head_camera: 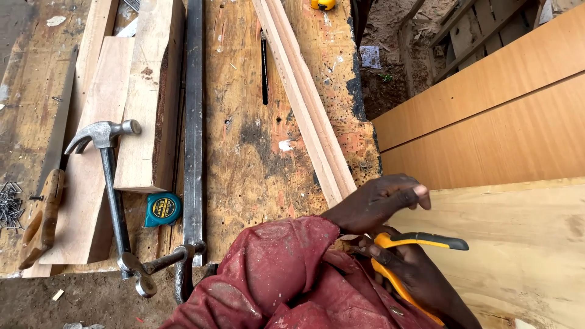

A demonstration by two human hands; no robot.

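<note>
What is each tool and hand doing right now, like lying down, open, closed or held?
Pliers: yellow-and-black handles spread open, held in the right hand.
Left hand: empty, fingers curled, above the pliers.
Claw hammer: lying flat on the workbench, untouched.
Teal tape measure: closed, lying on the bench.
Handsaw: lying flat, wooden handle nearest.
Nails: loose pile.
Moulding strip: lying flat.

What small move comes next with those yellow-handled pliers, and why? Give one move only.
Probably bring the left hand down to steady the spot where the pliers work. The right hand grips the yellow handles against the red cloth; the left hovers just above, fingers curled, holding nothing visible.
</note>
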